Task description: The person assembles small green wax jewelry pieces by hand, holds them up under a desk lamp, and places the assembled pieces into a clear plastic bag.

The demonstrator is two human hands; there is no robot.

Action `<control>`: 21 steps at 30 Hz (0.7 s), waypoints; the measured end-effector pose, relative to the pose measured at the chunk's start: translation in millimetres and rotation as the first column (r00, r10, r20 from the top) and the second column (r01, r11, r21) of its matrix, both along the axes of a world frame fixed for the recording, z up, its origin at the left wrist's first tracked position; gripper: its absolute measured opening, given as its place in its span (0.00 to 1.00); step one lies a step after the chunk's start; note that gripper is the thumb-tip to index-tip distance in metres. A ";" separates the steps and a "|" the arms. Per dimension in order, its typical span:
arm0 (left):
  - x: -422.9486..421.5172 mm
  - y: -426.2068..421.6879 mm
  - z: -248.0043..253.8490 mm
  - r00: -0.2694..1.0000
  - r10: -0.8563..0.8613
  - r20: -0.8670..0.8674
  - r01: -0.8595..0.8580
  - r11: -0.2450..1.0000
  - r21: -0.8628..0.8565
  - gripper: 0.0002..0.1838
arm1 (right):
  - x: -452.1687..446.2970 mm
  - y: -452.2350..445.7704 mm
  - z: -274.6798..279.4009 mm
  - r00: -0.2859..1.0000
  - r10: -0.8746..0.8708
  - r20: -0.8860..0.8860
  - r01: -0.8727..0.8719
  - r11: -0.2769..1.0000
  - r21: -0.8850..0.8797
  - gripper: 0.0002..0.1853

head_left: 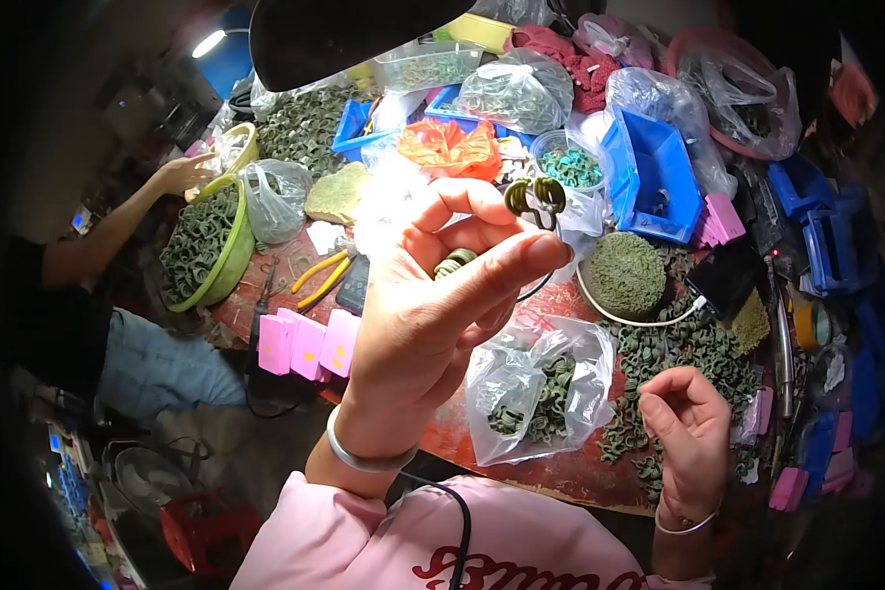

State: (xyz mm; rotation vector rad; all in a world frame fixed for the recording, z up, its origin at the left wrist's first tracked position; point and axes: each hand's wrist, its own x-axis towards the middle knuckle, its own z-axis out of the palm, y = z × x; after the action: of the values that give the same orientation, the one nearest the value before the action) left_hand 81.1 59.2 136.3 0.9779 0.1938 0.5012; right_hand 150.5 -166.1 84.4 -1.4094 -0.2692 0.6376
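Note:
My left hand (433,285) is raised in the middle of the view, thumb and index finger pinching a small dark green curled piece (536,202). More dark green coils (454,263) show inside its half-closed fingers. Lower right, my right hand (691,428) is closed with its thumb against the curled fingers; whatever it holds, if anything, cannot be made out. It hovers over or beside a loose pile of green curled pieces (659,349). Between the hands on the red table (442,442) lies an open clear plastic bag (541,388) with similar pieces inside.
Pink blocks (308,344) and yellow-handled pliers (321,275) lie to the left. A green basin (206,246) of pieces stands near another person's hand (182,175). Blue bins (652,177), a round textured green block (622,274) and a white cable sit right. A dark lamp hood (344,34) hangs above.

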 end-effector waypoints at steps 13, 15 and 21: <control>-0.2 -4.6 2.5 0.991 0.103 0.086 -0.114 0.986 0.124 0.17 | 2.9 -4.8 -8.6 1.000 0.020 0.001 -0.020 1.000 0.010 0.06; -1.0 -3.3 1.9 0.990 0.101 0.100 -0.115 0.983 0.146 0.17 | 2.8 -5.1 -8.7 1.000 0.021 -0.005 -0.021 1.000 0.009 0.06; 4.0 -11.0 -0.2 0.967 0.208 0.148 -0.239 0.941 0.241 0.14 | 3.6 -5.8 -11.9 1.000 0.024 -0.001 -0.024 0.999 0.021 0.06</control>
State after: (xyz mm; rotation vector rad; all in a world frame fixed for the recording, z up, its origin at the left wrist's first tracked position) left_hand 85.1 48.3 136.1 1.1816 0.1342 0.8078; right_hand 154.2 -171.9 72.5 -1.3867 -0.2915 0.6541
